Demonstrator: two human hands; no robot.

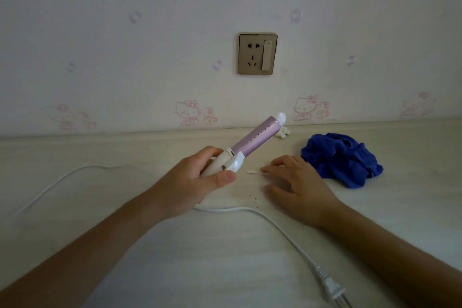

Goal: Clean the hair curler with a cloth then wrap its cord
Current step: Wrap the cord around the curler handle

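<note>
Around the right hand (297, 182): cloth (342, 160) just beside at 2 o'clock, the raised curler (255, 137) at 10, a white scrap (251, 172) at 9, the cord (225, 208) crossing the bench (412, 195) from 8 to 5, ending at the plug (332, 287). Bare bench runs at 12 up to the wall (150, 57).

Dim room; cartoon-cat wallpaper (190, 112), brass wall socket (257, 54), pale tabletop (75, 207)
</note>
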